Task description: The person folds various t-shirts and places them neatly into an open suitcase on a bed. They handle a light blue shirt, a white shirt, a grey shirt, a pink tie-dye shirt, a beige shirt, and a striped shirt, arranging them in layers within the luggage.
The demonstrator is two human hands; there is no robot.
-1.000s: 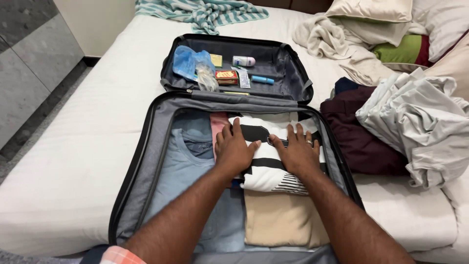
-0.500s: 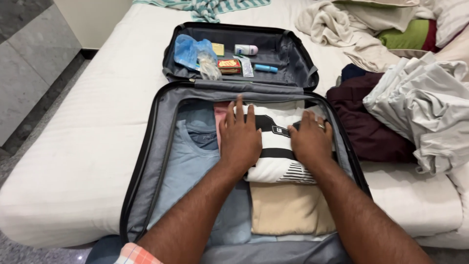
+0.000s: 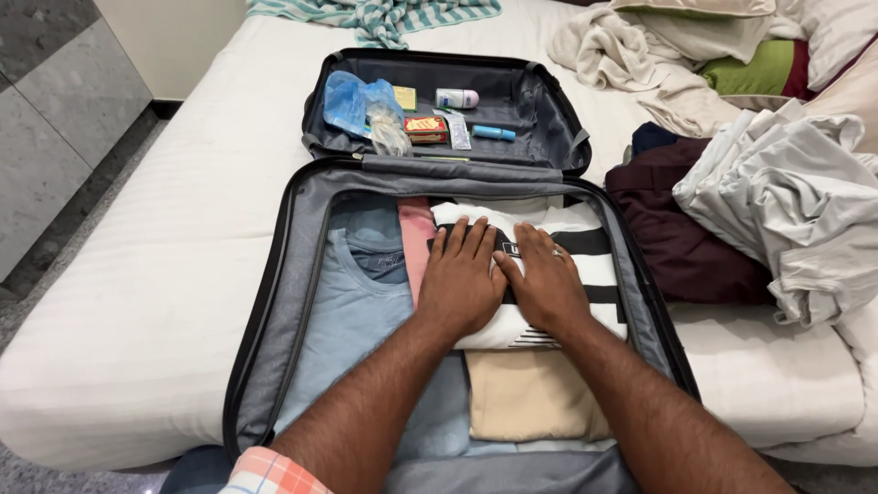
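Head view of an open suitcase lying on a white bed. The left hand and right hand rest flat, side by side and touching, on a folded black-and-white striped garment in the right part of the near compartment; each grip is released, fingers extended, pressing rather than grasping. Beside the striped garment lie a folded pink item and a light blue shirt; a beige folded garment lies nearer the person. The far compartment holds a blue plastic bag, a small red box and a blue tube. A maroon garment and grey clothing lie on the bed to the right.
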